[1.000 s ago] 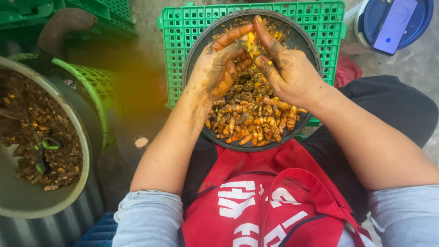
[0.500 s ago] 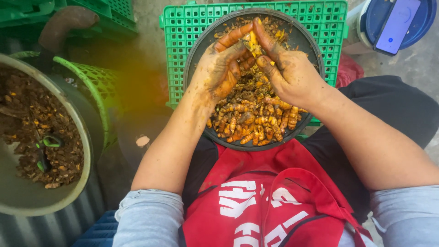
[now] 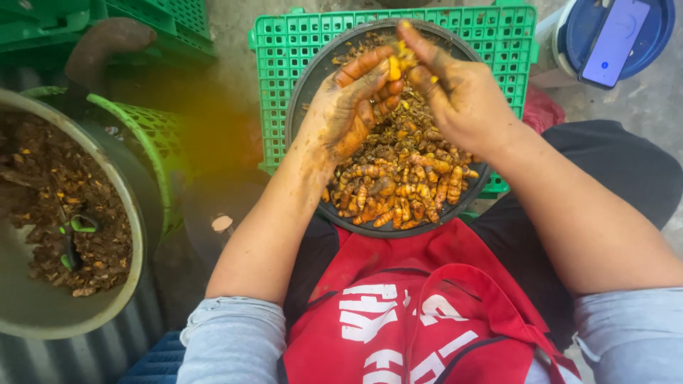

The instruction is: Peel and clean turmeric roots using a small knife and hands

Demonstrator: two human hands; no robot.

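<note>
Both hands meet over a round dark basin (image 3: 302, 107) in the upper middle of the frame, which rests on a green plastic crate (image 3: 277, 85). The left hand (image 3: 352, 107), stained orange and brown, curls its fingers around a small bright-yellow turmeric piece (image 3: 393, 67) and pinches it between thumb and fingers. The right hand (image 3: 462, 96) touches the same piece from the other side, its forefinger stretched toward the top of the frame and its other fingers closed in against the root. Under the hands the basin holds a heap of orange turmeric roots (image 3: 398, 188), thickest at its lower edge. At the left edge stands a large pale tub (image 3: 43, 323) with brown peelings, and just beside it a green mesh basket (image 3: 153, 146). In the upper right corner a phone (image 3: 615, 39) lies on a blue lid (image 3: 658, 35).
</note>
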